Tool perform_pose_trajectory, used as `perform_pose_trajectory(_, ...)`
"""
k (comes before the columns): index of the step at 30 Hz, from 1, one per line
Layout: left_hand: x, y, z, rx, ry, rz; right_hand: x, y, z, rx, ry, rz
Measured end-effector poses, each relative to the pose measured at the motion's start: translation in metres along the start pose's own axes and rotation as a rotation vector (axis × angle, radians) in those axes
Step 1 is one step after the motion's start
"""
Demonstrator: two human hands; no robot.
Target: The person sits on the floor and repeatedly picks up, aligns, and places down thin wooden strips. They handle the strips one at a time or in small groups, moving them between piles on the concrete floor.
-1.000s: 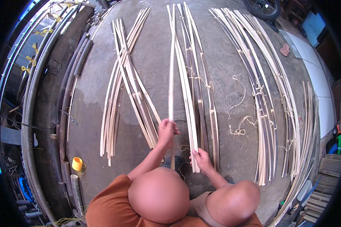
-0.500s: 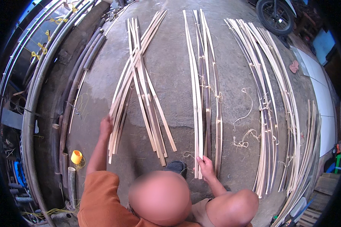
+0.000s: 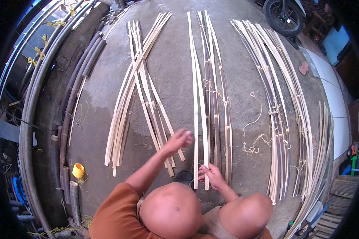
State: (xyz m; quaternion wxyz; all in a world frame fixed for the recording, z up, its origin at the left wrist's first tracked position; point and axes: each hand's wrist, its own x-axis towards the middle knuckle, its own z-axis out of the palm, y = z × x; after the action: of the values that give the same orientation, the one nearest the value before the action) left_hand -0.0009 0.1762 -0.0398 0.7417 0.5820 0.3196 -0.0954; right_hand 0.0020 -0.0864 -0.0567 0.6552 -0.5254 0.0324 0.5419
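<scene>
Near the lower middle, my right hand (image 3: 212, 177) is closed on the near end of a long pale bamboo strip (image 3: 203, 131). Just left of it, another pale bamboo strip (image 3: 195, 119) lies apart at its near end. My left hand (image 3: 180, 140) is in the air beside that strip, fingers stretched out, with nothing visible in them. Dark-and-pale strips (image 3: 216, 137), bound with thin ties, lie to the right of the held one. On the left, two groups of pale bamboo strips (image 3: 121, 115) cross in an X.
Tied strip bundles (image 3: 275, 115) lie at the right, with loose tie strips (image 3: 257, 145) beside them. Bamboo poles (image 3: 34, 103) line the left side, near a yellow ring-shaped roll (image 3: 78, 171). A motorcycle wheel (image 3: 284, 18) stands at the far right. My bent knees (image 3: 239, 215) are close below.
My left hand has left the near ends of the crossed strips and moved right. The two pale strips by my right hand have spread apart at their near ends.
</scene>
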Motion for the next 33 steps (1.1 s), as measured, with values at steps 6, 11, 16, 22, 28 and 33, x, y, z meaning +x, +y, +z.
perform_pose_trajectory(6,0.017,0.009,0.033,-0.408,0.394,0.357,0.001,0.006,-0.012,-0.079,0.041,-0.172)
perform_pose_trajectory(11,0.02,0.015,-0.018,-0.38,0.481,0.407,-0.008,0.007,-0.02,-0.184,0.164,-0.137)
perform_pose_trajectory(16,0.046,-0.002,-0.057,-0.297,0.698,0.345,-0.003,0.008,-0.011,-0.169,0.232,-0.179)
perform_pose_trajectory(22,0.069,-0.025,-0.104,-0.284,0.752,0.234,0.002,0.012,-0.017,-0.186,0.208,-0.207)
perform_pose_trajectory(28,0.081,-0.027,-0.112,0.423,1.047,0.405,-0.021,-0.006,-0.045,-0.331,0.253,-0.169)
perform_pose_trajectory(33,0.064,-0.011,-0.061,0.052,0.764,0.479,-0.095,-0.096,-0.077,-0.382,0.566,-0.249)
